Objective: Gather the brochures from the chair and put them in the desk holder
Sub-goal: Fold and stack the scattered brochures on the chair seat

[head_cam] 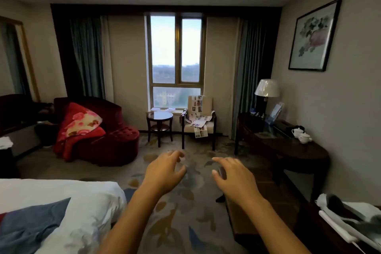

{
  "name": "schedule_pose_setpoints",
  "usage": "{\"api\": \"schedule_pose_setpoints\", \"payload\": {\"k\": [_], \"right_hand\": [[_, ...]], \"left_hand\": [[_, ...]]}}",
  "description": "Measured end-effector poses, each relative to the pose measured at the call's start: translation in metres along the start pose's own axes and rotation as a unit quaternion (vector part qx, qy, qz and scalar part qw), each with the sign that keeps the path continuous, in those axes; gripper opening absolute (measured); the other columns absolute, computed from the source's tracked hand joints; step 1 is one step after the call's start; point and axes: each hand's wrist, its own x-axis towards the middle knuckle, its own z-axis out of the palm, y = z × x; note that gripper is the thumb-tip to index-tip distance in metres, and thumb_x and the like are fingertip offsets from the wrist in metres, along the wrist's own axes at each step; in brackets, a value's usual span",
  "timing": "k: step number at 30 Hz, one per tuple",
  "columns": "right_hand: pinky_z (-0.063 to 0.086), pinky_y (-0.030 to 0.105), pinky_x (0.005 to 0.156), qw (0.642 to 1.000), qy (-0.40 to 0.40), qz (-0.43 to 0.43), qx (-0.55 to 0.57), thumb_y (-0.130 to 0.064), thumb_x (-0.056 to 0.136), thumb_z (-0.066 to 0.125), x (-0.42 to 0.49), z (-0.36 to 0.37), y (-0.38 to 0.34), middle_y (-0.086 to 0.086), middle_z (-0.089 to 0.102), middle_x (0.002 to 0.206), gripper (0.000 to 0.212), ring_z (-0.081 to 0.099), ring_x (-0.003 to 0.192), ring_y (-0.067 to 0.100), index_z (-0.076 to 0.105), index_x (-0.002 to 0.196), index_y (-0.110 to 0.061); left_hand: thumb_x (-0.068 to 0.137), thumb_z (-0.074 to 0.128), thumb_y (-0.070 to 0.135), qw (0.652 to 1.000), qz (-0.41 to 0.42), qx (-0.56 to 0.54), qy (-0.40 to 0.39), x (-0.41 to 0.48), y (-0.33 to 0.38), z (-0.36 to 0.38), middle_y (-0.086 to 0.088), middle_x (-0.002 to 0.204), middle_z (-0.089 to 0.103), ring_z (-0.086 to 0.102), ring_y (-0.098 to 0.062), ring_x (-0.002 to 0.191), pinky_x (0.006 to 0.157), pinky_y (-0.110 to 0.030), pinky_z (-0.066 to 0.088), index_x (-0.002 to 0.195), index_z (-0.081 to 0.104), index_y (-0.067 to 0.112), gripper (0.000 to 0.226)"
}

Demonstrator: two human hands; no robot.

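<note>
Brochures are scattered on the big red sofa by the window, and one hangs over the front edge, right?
Not the red sofa. The head view shows the brochures scattered on the wooden chair by the window, just right of the small round table. One does hang over the front edge.

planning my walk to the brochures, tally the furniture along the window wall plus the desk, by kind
red armchair: 1
round table: 1
wooden chair: 1
desk: 1
total: 4
</note>
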Motion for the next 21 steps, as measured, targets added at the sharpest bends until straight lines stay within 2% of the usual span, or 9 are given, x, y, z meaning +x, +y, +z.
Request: {"api": "schedule_pose_setpoints", "payload": {"k": [4,11,21], "right_hand": [[0.044,0.026,0.09,1.0,-0.009,0.001,-0.005,-0.048,0.091,0.045,0.039,0.03,0.01,-0.011,0.054,0.128,0.045,0.048,0.118,0.009,0.043,0.134,-0.036],[0.046,0.026,0.089,1.0,-0.005,0.013,0.007,-0.047,0.091,0.045,0.148,0.088,0.022,-0.01,0.053,0.129,0.045,0.046,0.12,0.009,0.043,0.135,-0.037],[0.042,0.022,0.085,0.999,0.003,0.037,0.009,-0.045,0.091,0.047,0.302,0.154,0.049,-0.013,0.054,0.127,0.044,0.046,0.12,0.007,0.044,0.134,-0.037]], "left_hand": [[0.087,0.05,0.048,1.0,-0.012,0.007,-0.009,0.04,-0.025,0.014,0.011,0.117,0.059,0.052,-0.003,0.098,0.071,-0.022,0.042,0.125,0.05,0.034,0.041],[0.086,0.05,0.047,1.0,-0.008,0.002,0.017,0.142,-0.101,0.041,0.012,0.115,0.06,0.055,-0.005,0.102,0.077,-0.026,0.052,0.124,0.05,0.034,0.04],[0.087,0.05,0.047,1.0,0.005,-0.007,0.002,0.298,-0.19,0.081,0.012,0.118,0.058,0.054,-0.005,0.106,0.073,-0.021,0.043,0.125,0.051,0.033,0.04]]}}
